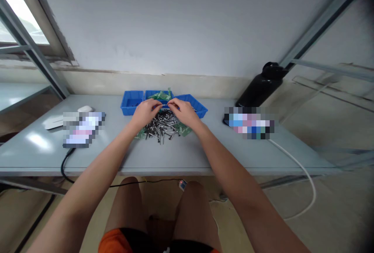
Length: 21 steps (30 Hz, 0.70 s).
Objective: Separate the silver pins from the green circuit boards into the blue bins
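My left hand [146, 112] and my right hand [182, 110] meet above a pile of metal pins [162, 125], fingers pinched on the two ends of one thin metal pin [165, 105]. The pile lies on green plastic film [183, 129]. Behind the hands stand three blue bins: the left bin [128, 110], the middle bin [148, 95] with green film [161, 95] in it, and the right bin [201, 113], turned at an angle and partly hidden by my right hand.
On the grey table [175, 159], a phone [84, 130] with a black cable, a white mouse [54, 123] and a small white case [85, 109] lie left. At right are another phone [248, 123], with a white cable, and a black bottle [260, 87] near the wall.
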Tool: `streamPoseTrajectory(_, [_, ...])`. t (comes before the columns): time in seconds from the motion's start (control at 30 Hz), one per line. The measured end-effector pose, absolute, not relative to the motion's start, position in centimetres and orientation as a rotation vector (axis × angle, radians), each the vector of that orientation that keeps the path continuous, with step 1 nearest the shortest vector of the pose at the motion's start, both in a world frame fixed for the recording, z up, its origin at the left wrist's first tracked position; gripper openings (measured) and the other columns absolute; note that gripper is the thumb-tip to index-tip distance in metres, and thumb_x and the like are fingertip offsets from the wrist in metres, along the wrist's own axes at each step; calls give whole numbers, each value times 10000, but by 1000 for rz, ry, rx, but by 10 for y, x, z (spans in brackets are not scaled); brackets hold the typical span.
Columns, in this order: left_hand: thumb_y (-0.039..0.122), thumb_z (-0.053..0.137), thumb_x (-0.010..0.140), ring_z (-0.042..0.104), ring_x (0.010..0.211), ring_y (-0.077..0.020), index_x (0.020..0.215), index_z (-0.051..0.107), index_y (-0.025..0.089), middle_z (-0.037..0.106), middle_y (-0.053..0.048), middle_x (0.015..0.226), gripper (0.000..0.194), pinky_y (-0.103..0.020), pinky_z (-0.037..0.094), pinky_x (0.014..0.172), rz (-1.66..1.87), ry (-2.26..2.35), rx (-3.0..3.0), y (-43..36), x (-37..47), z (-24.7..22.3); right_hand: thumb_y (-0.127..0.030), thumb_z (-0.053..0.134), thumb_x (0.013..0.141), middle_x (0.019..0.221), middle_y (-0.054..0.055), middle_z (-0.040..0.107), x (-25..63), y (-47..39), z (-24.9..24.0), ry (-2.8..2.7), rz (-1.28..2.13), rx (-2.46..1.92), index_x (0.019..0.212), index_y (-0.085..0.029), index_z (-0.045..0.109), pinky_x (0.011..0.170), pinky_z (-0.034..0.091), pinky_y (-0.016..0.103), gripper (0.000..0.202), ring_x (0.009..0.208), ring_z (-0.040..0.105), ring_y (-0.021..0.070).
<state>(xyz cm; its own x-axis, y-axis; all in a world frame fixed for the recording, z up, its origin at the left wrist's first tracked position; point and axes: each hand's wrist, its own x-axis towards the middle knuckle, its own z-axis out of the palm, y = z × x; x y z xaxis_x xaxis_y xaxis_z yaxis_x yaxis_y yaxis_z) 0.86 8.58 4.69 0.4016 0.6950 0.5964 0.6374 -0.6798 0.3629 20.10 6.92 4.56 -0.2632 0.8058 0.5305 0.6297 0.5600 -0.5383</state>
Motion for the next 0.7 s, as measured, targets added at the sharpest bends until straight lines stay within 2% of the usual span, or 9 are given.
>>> streamPoseTrajectory(0.2, [270,548,884,619,752,-173,908,710,197,697,-69,880,179,-305,478,730,1199,1234,2557,87,8,46,-299,504,894,743,22,672,202,71,43,-1991,283,-1194,915,-210,646,632,405,285,169,646,574,154])
streamPoseTrajectory(0.4, [258,521,904,641,858,-197,941,709,194,698,-76,927,202,-319,482,794,1173,1236,2560,87,8,45,-268,498,895,795,34,693,202,72,42,-1991,300,-1180,900,-206,647,668,421,294,161,697,609,161])
streamPoseTrajectory(0.7, [281,542,893,604,741,-163,907,713,204,671,-54,835,188,-298,473,736,1212,1286,2555,85,9,46,-272,503,896,775,29,684,202,72,42,-2001,281,-1184,894,-204,646,667,426,297,158,676,598,160])
